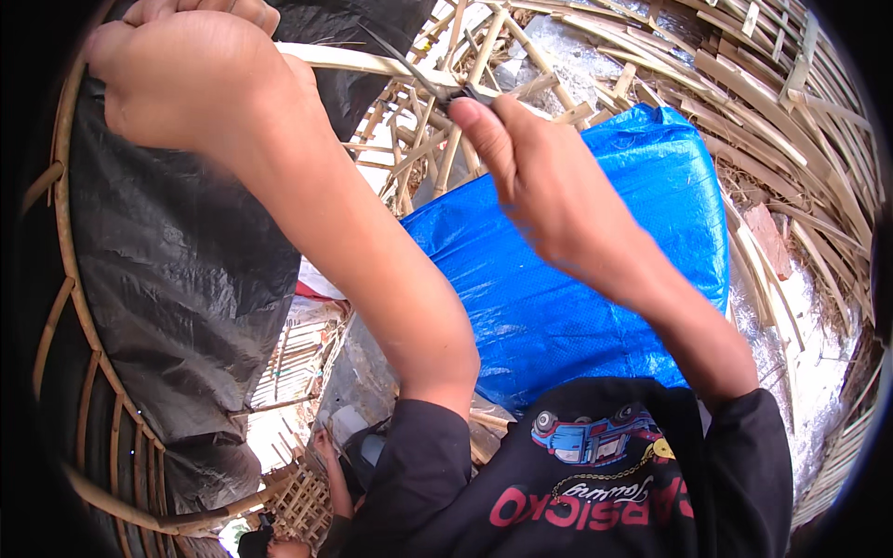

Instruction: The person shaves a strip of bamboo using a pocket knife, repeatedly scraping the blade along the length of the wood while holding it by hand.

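My right hand (pixel 539 177) is closed around the handle of a knife (pixel 414 67), its dark narrow blade pointing up and to the left. The blade lies across a pale bamboo strip (pixel 358 59) that runs from behind my left wrist toward my right hand. High at the upper left, my left hand (pixel 191 56) is curled tight at the strip's other end. My own wrist and the picture's edge hide part of its grip. Below my right hand spreads a blue plastic tarp (pixel 577 307).
Split bamboo strips (pixel 772 102) are piled at the upper right. A bamboo lattice (pixel 446 139) stands beyond the tarp. Black plastic sheeting (pixel 177 270) hangs on the left beside a curved bamboo frame (pixel 79 307). Another person (pixel 326 456) is at the lower left, near a woven bamboo piece (pixel 302 498).
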### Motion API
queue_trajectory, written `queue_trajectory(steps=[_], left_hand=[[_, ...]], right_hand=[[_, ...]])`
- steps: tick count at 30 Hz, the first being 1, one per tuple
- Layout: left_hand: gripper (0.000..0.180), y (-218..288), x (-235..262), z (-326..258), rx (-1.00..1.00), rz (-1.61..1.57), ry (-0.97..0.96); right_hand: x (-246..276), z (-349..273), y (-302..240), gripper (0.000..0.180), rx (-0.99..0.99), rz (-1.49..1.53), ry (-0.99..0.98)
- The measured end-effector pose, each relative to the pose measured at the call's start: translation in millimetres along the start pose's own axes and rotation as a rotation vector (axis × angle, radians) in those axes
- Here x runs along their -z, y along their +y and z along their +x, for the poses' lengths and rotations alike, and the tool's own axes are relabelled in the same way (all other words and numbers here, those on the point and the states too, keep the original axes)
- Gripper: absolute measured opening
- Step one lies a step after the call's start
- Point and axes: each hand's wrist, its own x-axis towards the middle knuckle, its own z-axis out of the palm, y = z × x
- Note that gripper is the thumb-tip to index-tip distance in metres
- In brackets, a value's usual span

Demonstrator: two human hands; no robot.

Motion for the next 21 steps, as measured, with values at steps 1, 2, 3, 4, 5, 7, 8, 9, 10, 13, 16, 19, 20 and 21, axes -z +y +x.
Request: queue_trajectory(steps=[1, 2, 3, 4, 5, 7, 8, 9, 10, 13, 16, 19, 20, 21], left_hand=[[0.022, 2, -1, -1, 0.002, -0.019, -0.001], [0.025, 4, -2, -2, 0.004, -0.038, -0.002], [0.025, 2, -1, -3, 0.005, -0.047, -0.009], [0.026, -1, 4, -6, 0.002, -0.081, 0.022], [0.028, -4, 7, -9, 0.000, -0.115, 0.054], [0.030, 5, 12, -15, 0.020, -0.052, 0.077], [0.030, 8, 16, -16, 0.031, -0.041, 0.067], [0.030, 14, 10, -13, 0.021, -0.041, 0.045], [0.030, 10, 10, -19, 0.024, -0.031, 0.076], [0.030, 5, 22, -19, 0.063, -0.053, 0.106], [0.034, 14, 16, -18, 0.058, -0.087, 0.102], [0.045, 23, 18, -25, 0.107, -0.157, 0.126], [0.047, 28, 20, -25, 0.114, -0.149, 0.157], [0.048, 28, 23, -29, 0.146, -0.132, 0.186]], right_hand=[[-5, 3, 11, 0.057, -0.002, -0.003, 0.000], [-14, 10, 32, 0.055, -0.016, -0.012, 0.027], [-14, 14, 35, 0.054, -0.030, -0.021, 0.066], [-13, 12, 37, 0.054, 0.029, -0.161, 0.124], [-11, 9, 37, 0.054, 0.027, -0.162, 0.133], [-14, 2, 20, 0.052, 0.010, -0.016, 0.066], [-19, -7, 15, 0.050, 0.110, -0.043, 0.098], [-15, 0, 19, 0.050, 0.132, -0.032, 0.114], [-15, 0, 38, 0.048, 0.066, -0.052, 0.109], [-18, -2, 42, 0.043, 0.064, -0.127, 0.116], [-21, -1, 38, 0.040, 0.083, -0.080, 0.097], [-22, -7, 43, 0.042, -0.014, -0.093, 0.060], [-21, -7, 39, 0.043, -0.024, -0.068, 0.031], [-22, -10, 40, 0.044, -0.059, -0.044, -0.008]])
